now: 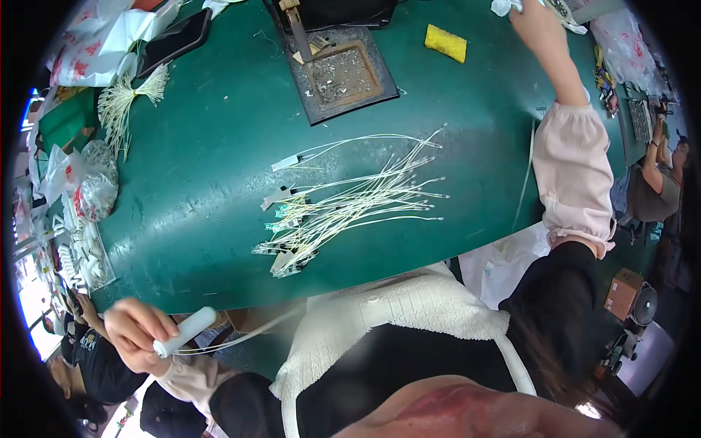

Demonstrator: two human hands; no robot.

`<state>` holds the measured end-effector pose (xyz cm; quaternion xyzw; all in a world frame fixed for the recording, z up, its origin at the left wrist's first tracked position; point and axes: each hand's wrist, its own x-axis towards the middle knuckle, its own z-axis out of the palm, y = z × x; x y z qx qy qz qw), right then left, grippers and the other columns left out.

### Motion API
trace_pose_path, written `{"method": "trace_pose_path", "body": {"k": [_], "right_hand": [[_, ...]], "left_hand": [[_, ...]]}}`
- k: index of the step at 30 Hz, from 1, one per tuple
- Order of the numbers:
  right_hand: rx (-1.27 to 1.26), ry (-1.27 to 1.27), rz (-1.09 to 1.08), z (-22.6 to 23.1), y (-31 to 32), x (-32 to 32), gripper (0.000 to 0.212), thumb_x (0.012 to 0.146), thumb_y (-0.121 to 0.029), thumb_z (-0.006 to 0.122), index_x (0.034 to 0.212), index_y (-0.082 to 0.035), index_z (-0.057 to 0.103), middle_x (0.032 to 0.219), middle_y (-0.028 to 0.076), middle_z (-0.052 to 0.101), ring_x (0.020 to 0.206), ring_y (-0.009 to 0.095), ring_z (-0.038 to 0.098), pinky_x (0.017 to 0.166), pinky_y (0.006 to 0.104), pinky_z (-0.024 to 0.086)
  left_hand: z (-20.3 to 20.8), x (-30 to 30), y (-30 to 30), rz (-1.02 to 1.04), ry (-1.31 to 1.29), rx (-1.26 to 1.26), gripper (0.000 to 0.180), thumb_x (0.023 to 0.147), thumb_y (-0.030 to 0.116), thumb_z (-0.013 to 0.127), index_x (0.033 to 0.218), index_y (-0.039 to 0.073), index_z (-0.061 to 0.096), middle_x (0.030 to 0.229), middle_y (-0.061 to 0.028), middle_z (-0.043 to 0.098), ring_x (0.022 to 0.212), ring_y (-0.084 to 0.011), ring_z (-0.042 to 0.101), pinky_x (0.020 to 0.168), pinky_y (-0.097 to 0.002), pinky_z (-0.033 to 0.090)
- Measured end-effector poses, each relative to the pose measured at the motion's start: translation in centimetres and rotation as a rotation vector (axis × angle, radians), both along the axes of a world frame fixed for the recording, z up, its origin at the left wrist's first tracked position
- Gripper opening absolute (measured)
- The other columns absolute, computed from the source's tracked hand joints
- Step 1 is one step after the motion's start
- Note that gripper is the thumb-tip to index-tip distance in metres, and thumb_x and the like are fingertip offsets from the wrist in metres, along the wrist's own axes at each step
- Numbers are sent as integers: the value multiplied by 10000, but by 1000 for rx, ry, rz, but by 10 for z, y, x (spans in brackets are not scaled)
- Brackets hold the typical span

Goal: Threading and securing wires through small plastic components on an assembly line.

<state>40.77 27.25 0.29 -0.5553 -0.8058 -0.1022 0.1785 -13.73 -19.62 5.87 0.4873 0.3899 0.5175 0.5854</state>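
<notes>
My left hand (135,332) is beyond the table's front edge at the lower left. Its fingers are closed round one end of a white tube (191,328), with thin pale wires trailing from that end toward the apron. At the far right my right hand (539,28) reaches to the top edge of the picture, its fingers closed on a crumpled white tissue (504,6); the fingertips are partly cut off. Between the hands, mid-table, lies a loose bundle of thin pale wires (365,201) with small boards and metal plates (283,261) at their left ends. One wired plate (285,163) lies apart behind it.
A dark stand with a scrap-filled tray (339,77) stands at the back, a yellow sponge (445,44) to its right. At the left lie a tied wire bundle (131,98), a black phone (174,44) and plastic bags (95,182). Other people sit at both sides.
</notes>
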Motion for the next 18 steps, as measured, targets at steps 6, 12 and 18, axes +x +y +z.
{"method": "trace_pose_path", "body": {"k": [6, 12, 18], "right_hand": [[-214, 675, 936, -23, 128, 101, 245, 886, -113, 655, 1126, -126, 700, 850, 136, 741, 782, 284, 737, 664, 429, 556], [139, -786, 22, 29, 97, 22, 266, 896, -306, 594, 1008, -150, 779, 982, 120, 782, 941, 315, 762, 766, 448, 592], [-7, -573, 108, 0, 132, 3, 329, 885, -383, 616, 1013, -125, 775, 1068, 170, 762, 1021, 356, 734, 853, 440, 584]], "left_hand": [[5, 23, -78, 271, 790, -445, 193, 757, -13, 769, 920, -33, 667, 1066, -173, 706, 988, -246, 689, 857, -323, 554], [10, 48, -12, 88, 1026, -311, 300, 759, 38, 783, 1041, -27, 704, 992, -119, 721, 881, -219, 677, 776, -315, 529], [-9, 126, 125, -4, 1196, 246, 149, 789, 5, 742, 933, 12, 704, 934, -119, 673, 881, -283, 669, 730, -374, 541]]}}
